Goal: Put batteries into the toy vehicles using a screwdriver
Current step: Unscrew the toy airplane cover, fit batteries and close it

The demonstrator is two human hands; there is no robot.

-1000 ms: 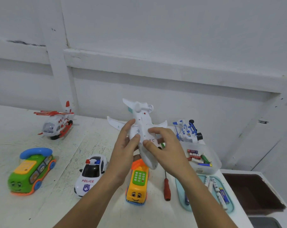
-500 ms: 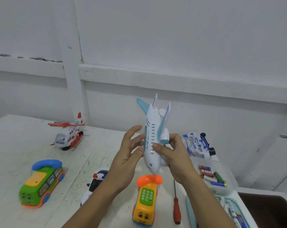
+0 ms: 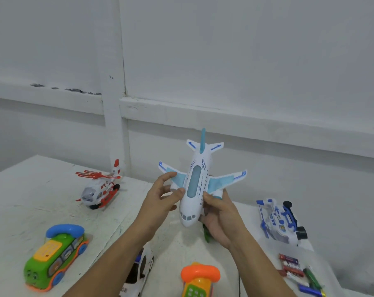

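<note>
A white toy airplane (image 3: 195, 185) with light blue wings is held above the table, top side facing me, nose pointing down toward me. My right hand (image 3: 219, 219) grips its fuselage from the right and underneath. My left hand (image 3: 162, 196) touches its left wing and side with fingers spread. Loose batteries (image 3: 297, 273) lie in a clear container at the lower right. The thin dark shaft of the screwdriver (image 3: 239, 285) shows at the bottom edge; its handle is out of view.
On the white table (image 3: 31, 189) stand a red-and-white helicopter (image 3: 100, 189), a green phone-bus (image 3: 56, 257), an orange phone-bus (image 3: 200, 279), a police car (image 3: 138, 273) partly behind my left arm, and an overturned blue-and-white toy (image 3: 280, 221). A white wall rises behind.
The airplane was turned from belly-up, through its side, to top side facing me. The camera tilted up, so the near table and the screwdriver handle dropped out of view.
</note>
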